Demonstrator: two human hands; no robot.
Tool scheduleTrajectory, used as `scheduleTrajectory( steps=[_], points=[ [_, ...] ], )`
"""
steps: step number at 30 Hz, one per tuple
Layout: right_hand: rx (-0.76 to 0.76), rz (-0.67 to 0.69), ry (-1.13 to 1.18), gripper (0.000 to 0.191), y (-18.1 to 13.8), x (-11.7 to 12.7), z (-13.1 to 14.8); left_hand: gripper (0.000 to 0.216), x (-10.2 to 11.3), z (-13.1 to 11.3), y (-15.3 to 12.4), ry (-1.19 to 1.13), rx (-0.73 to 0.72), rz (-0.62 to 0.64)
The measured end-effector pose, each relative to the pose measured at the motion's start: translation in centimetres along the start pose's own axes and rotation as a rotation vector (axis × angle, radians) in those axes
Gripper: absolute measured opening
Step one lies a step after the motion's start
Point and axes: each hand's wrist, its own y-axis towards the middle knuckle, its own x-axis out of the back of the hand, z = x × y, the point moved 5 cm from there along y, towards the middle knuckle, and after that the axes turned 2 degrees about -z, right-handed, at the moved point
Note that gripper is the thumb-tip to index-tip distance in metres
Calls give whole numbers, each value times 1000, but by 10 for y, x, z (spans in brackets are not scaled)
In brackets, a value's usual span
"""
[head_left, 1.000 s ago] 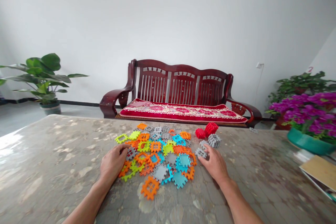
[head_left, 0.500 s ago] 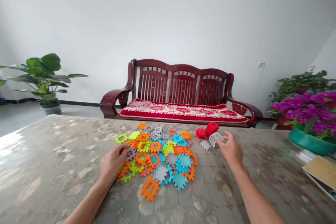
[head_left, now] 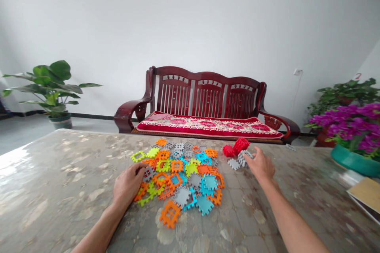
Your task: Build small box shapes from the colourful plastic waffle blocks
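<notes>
- Our right hand [head_left: 261, 165] reaches the grey stack [head_left: 244, 158] of interlocking tiles, fingers curled against its side; we cannot tell whether they actually grip it or only touch it
- That stack sits on the surface [head_left: 59, 174] towards its far right part, just in front of the red tile cluster [head_left: 237, 147], with a single grey tile [head_left: 234, 163] lying flat just beside it
- We judge these tiles light, stiff plastic with notched edges: easy to pinch by two opposite edges, and a loose stack could slide apart if taken only from the top
- Our left hand [head_left: 128, 184] lies palm down on the near left edge of the mixed pile [head_left: 181, 176], fingers loosely bent over a grey window-shaped tile [head_left: 148, 172], resting rather than gripping
- The pile spreads flat in orange, blue, lime and grey, many pieces overlapping; one orange tile [head_left: 170, 213] lies nearest to us, a little apart
- Beyond the surface stand a wooden bench [head_left: 204, 99] with a red cushion, a leafy plant [head_left: 52, 87] at left, and purple flowers [head_left: 353, 124] in a teal pot at right
</notes>
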Motion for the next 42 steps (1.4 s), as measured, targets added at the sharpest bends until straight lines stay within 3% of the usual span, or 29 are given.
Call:
scheduleTrajectory(
  steps=[13,18,23,28,32,42],
  points=[
    [49,-34,0,63,-1,-10,-2,35,0,0,0,-6,0,-3],
    [52,-40,3,59,-4,-3,0,35,0,0,0,-25,1,-6],
    [165,-90,167,47,-21,-2,16,35,0,-2,-2,-30,-4,-5],
    [337,36,527,40,-66,-27,50,34,2,-4,-3,-44,-6,-5],
    [407,124,636,37,-93,-42,68,33,1,-4,-3,-55,-5,-14],
    [375,164,651,35,-95,-51,63,32,3,-6,-4,-67,1,0]
  ],
)
